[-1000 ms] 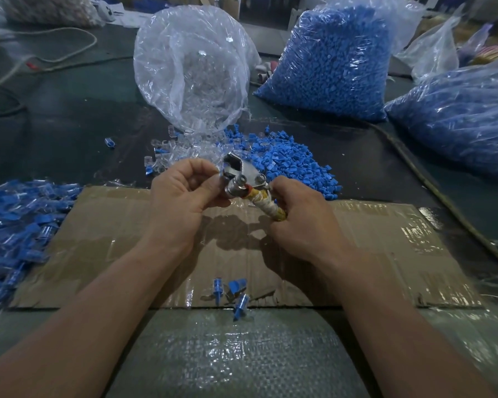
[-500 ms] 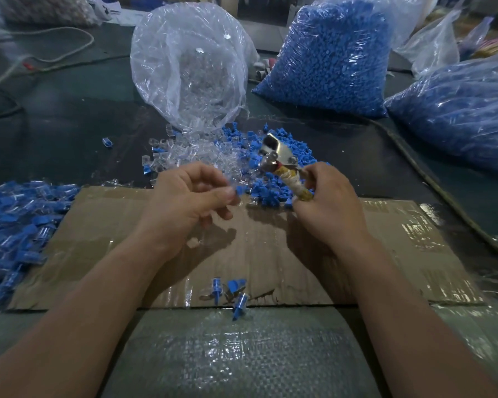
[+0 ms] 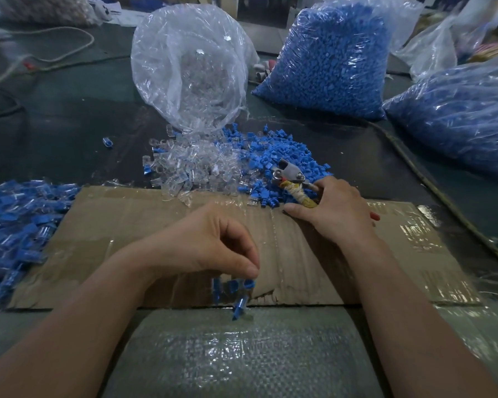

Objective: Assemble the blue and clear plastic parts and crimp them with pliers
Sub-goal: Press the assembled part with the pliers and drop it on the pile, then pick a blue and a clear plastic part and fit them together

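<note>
Cardboard mat (image 3: 127,225): left hand (image 3: 202,248) pinches a finished piece (image 3: 249,283) at the near edge. Best released low, no bounce; right hand (image 3: 334,216) grips pliers (image 3: 289,175).

The counter (image 3: 69,116) was dark and wide. A brown card sheet (image 3: 127,222) lay flat on it. A pale cord (image 3: 93,40) curled far back. The light was dim.

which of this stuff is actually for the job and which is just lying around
In use: left hand pinching an assembled piece; right hand holding pliers; loose clear parts; loose blue parts; cardboard sheet; finished pile.
Lying about: rope; pale bag at far left; cord on the right.
</note>
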The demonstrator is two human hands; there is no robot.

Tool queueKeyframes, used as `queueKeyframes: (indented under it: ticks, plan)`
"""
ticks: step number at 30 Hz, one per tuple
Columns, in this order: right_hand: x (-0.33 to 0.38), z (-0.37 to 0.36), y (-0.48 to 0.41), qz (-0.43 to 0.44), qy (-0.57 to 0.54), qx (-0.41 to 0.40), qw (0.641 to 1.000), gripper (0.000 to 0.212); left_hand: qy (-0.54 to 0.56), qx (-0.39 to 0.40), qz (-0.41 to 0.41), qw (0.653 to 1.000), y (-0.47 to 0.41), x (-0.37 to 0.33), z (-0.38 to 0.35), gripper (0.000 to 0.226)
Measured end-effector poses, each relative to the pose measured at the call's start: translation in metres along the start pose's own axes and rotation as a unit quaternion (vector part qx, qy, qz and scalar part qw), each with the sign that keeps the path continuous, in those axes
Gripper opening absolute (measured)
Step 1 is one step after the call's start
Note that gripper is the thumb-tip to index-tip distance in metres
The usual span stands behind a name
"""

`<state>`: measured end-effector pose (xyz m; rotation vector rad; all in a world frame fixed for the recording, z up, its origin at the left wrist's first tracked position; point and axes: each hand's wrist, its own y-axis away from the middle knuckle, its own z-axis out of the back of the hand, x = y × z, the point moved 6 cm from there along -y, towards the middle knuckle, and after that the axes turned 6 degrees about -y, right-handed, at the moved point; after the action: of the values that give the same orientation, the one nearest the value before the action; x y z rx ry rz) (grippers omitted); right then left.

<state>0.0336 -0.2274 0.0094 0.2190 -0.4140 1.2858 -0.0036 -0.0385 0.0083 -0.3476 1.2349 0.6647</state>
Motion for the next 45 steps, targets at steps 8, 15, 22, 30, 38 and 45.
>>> queueKeyframes:
  ticks: [8,15,22,30,38,45]
  plan:
    - [-0.001,-0.001,-0.002,0.012,0.007,0.003,1.000,0.074,0.053,-0.034,0.025,0.998,0.000,0.002,0.004,0.013]
    - [-0.001,-0.004,-0.003,0.006,-0.012,0.016,1.000,0.080,-0.258,-0.519,0.097,0.809,0.028,0.004,0.068,0.013]
    - [0.003,-0.003,-0.001,0.006,0.023,0.030,0.999,0.087,-0.344,-0.463,0.184,0.795,0.023,0.028,0.080,0.034]
    - [0.033,0.013,0.012,0.164,-0.100,-0.080,0.978,0.046,-0.405,-0.417,0.165,0.797,0.015,0.028,0.078,0.020]
    - [0.060,-0.009,0.024,0.254,-0.019,-0.037,0.966,0.028,-0.311,-0.451,0.081,0.832,0.017,0.009,0.067,0.020]
    - [0.062,-0.017,0.022,0.254,0.045,-0.035,0.966,0.026,-0.340,-0.345,0.017,0.875,0.006,-0.003,0.040,0.009]
